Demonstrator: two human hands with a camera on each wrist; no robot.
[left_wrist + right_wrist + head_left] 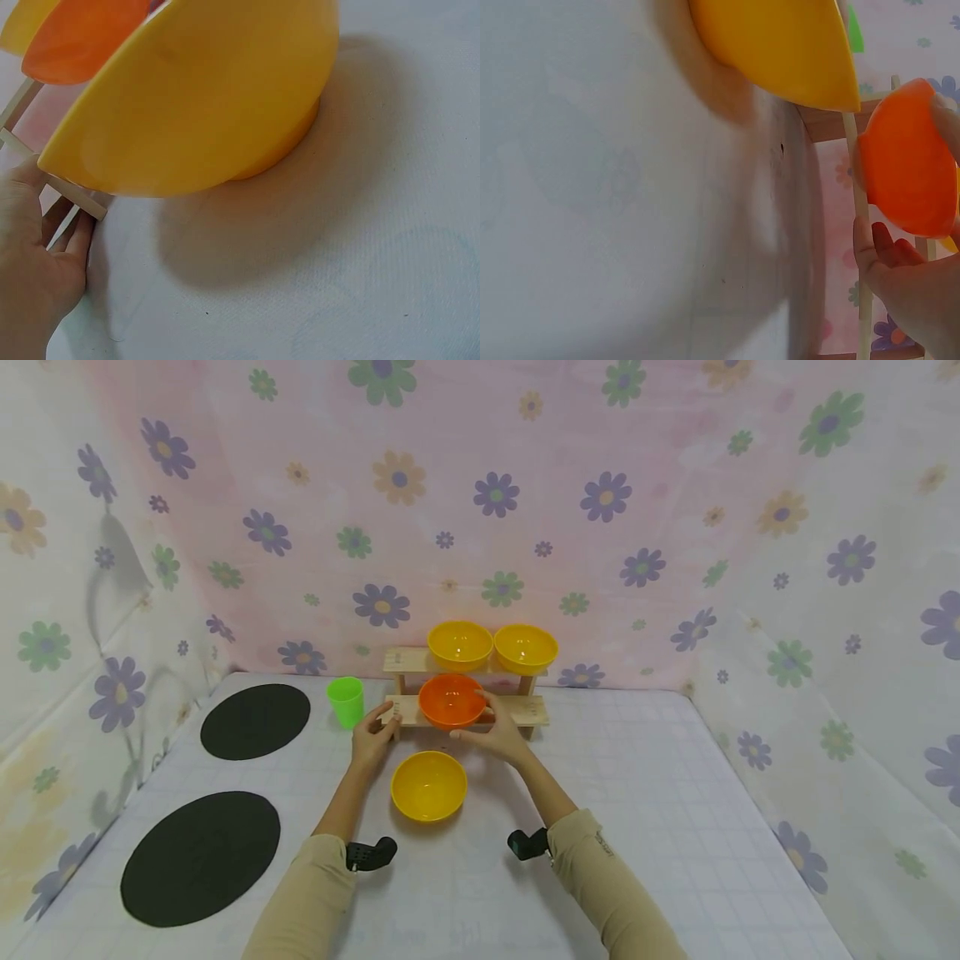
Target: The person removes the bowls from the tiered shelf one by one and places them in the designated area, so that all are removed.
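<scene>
An orange bowl [452, 701] sits on the lower plank of a two-step wooden rack [512, 711]. My right hand [497, 732] holds this bowl at its right side, fingers at the rim and thumb across the front. In the right wrist view, other fingers [865, 244] lie along the plank's edge beside the orange bowl [911, 161]. My left hand [372, 739] grips the left end of the lower plank; in the left wrist view its thumb and fingers are around the plank end [86, 202]. A yellow bowl [429, 787] stands on the table between my forearms.
Two yellow bowls, one left [460, 645] and one right [526, 648], stand on the upper plank. A green cup [347, 702] stands left of the rack. Two black discs, one far [255, 722] and one near [201, 858], lie on the left. Flowered cloth walls surround the table.
</scene>
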